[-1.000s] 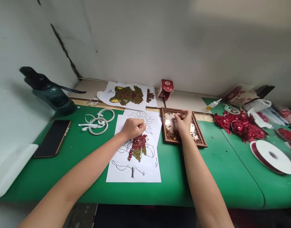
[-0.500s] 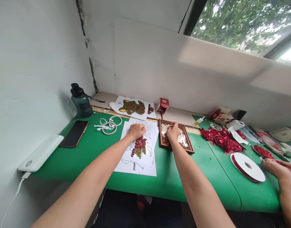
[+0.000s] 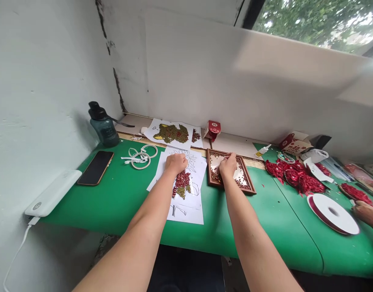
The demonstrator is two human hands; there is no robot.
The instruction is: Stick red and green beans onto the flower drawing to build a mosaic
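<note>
My left hand [image 3: 176, 163] is closed over the upper part of a white sheet [image 3: 192, 209] with drawn flower outlines; whatever its fingers hold is hidden. Just below that hand, red and green beans [image 3: 183, 184] cover part of the drawing. Inside a brown wooden frame tray [image 3: 209, 167] my right hand [image 3: 228, 165] has its fingers pressed together among scattered small reddish-brown beans [image 3: 241, 178]. Anything pinched in them is too small to make out.
Behind lies a bean picture [image 3: 171, 134] beside a small red box [image 3: 213, 127]. Bottle [image 3: 104, 125], phone [image 3: 95, 168] and white rings [image 3: 140, 160] are left. Glue [image 3: 262, 151], red ribbon flowers [image 3: 305, 178], a spool [image 3: 334, 213] and another person's hand [image 3: 367, 213] are right.
The view has shifted slightly, moving the tray and ribbon items rightward in the picture. My left forearm is more upright. The other person's hand shows less at the right edge.
</note>
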